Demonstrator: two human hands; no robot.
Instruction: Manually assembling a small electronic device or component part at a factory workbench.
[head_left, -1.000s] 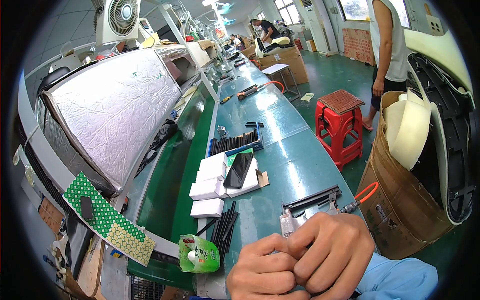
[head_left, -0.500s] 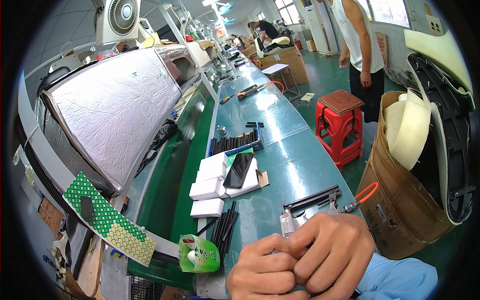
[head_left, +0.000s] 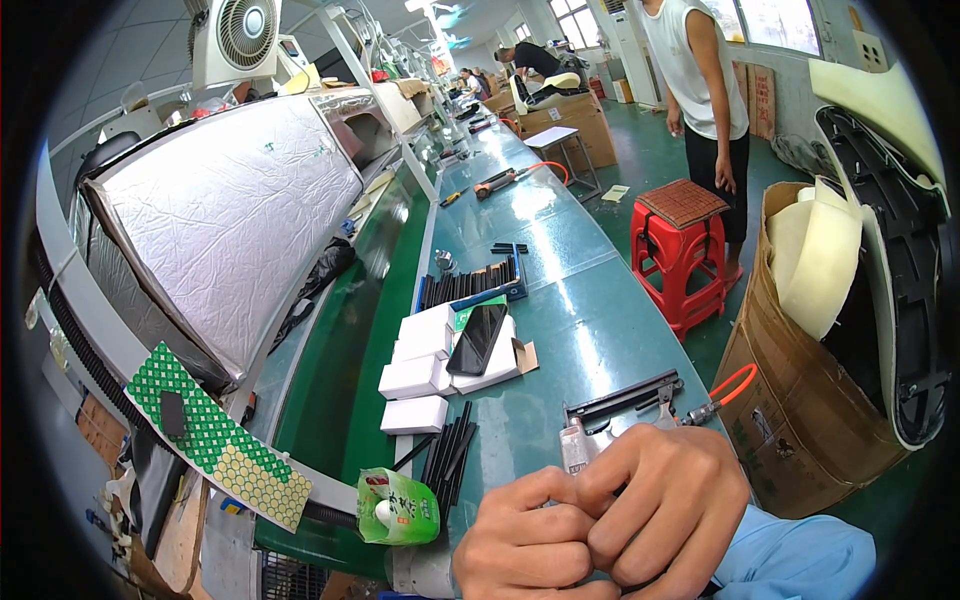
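My left hand [head_left: 530, 540] and my right hand [head_left: 665, 500] are close together at the near edge of the workbench, both closed with fingers curled in and knuckles up. Whatever they may hold is hidden behind the fingers. Just beyond them lies an air stapler [head_left: 628, 400], its body partly covered by my right hand. A fitting at its right end joins an orange air hose [head_left: 740, 383]. Left of my hands are loose black strips [head_left: 452, 458] and an opened green packet [head_left: 408, 512]. Farther up sit small white boxes [head_left: 414, 416], with a dark phone [head_left: 478, 338] on one.
A blue tray [head_left: 517, 280] of black strips stands beyond the phone. Along the left runs a green conveyor belt [head_left: 330, 430]. On the right are a red stool [head_left: 680, 262] and a large cardboard box [head_left: 800, 430] with foam pieces. A person [head_left: 705, 90] stands past the stool.
My hands keep the same closed pose and place. The person beyond the stool has shifted slightly left, and another person farther back leans lower.
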